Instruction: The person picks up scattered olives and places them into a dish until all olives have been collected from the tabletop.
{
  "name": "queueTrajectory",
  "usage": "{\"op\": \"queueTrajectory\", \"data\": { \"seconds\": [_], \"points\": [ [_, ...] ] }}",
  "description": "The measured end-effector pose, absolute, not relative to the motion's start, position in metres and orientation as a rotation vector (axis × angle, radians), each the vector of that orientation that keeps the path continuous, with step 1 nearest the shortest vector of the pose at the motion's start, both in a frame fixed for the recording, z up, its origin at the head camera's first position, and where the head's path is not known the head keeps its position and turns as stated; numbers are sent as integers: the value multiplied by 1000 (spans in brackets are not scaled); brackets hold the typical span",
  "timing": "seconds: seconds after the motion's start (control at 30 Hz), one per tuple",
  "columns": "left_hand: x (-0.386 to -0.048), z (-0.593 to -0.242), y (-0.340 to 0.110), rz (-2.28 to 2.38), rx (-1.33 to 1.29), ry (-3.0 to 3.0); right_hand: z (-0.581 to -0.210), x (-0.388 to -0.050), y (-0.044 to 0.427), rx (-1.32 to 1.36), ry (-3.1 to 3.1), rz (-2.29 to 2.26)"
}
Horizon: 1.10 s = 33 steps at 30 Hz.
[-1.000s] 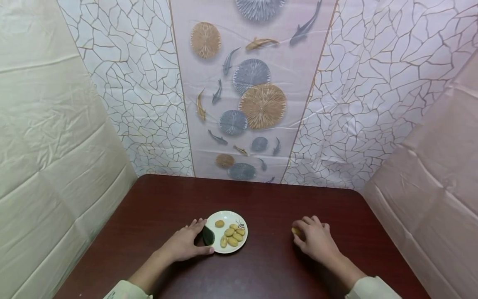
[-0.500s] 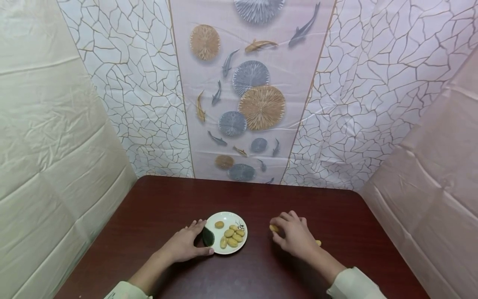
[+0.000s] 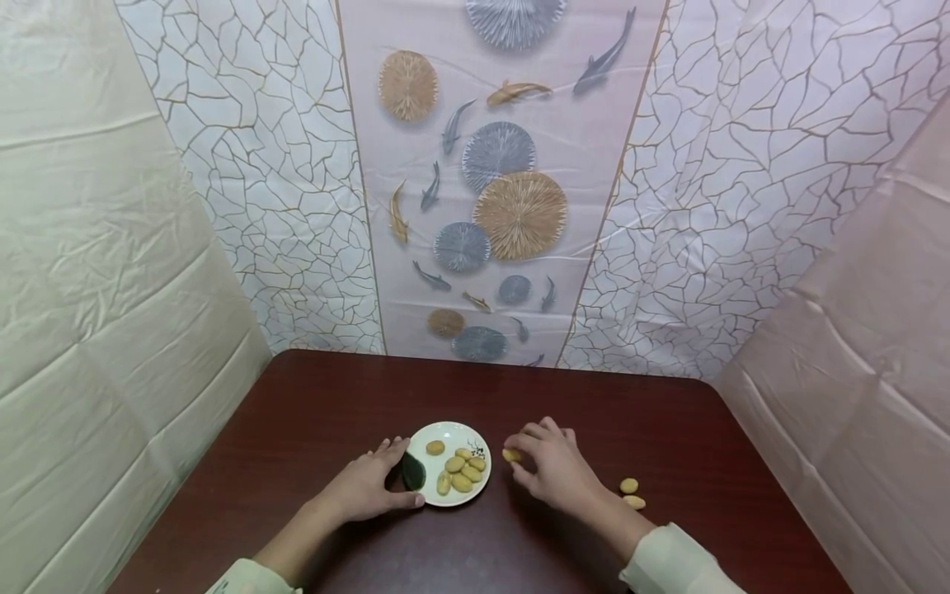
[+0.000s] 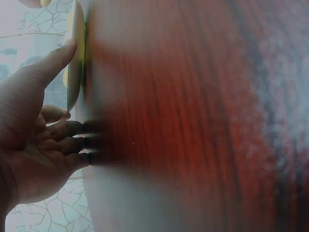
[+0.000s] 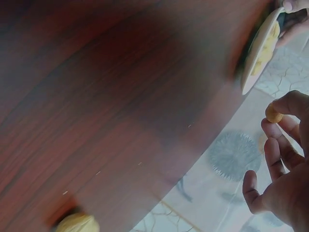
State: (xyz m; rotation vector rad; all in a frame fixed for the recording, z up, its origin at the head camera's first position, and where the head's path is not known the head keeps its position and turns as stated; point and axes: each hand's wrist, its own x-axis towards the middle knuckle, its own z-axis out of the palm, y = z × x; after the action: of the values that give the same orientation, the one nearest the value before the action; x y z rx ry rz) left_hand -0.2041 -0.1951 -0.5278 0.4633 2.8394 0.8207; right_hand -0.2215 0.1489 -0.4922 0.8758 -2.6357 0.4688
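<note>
A white plate (image 3: 449, 433) with a dark green patch at its left lies on the table, bearing several small yellow oval pieces (image 3: 462, 482); their exact kind is unclear. My left hand (image 3: 367, 487) holds the plate's left side, thumb at the near rim and fingers along the far side. In the left wrist view the thumb and index fingertip touch the plate (image 4: 75, 87). My right hand (image 3: 552, 466) pinches one yellow oval piece (image 5: 273, 114) between thumb and fingertips, just right of the plate and apart from it.
Two more yellow oval pieces (image 3: 629, 486) lie on the dark red-brown table (image 3: 356, 396), right of the right forearm. Patterned cloth (image 3: 475, 206) hangs behind the table. Plain pale cloth (image 3: 111, 289) stands at the left side, and similar cloth at the right.
My right hand has moved left toward the plate, carrying the yellow oval piece. Two pieces at the right have come into sight behind it. The left hand and plate have stayed put.
</note>
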Motion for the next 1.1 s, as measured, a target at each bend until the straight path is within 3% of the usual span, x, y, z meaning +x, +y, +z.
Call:
{"op": "queueTrajectory", "data": {
  "seconds": [1.1],
  "points": [
    [-205,-533,-197,835,487,2855,-490,-223,73,1045,-2689,488]
  ]
}}
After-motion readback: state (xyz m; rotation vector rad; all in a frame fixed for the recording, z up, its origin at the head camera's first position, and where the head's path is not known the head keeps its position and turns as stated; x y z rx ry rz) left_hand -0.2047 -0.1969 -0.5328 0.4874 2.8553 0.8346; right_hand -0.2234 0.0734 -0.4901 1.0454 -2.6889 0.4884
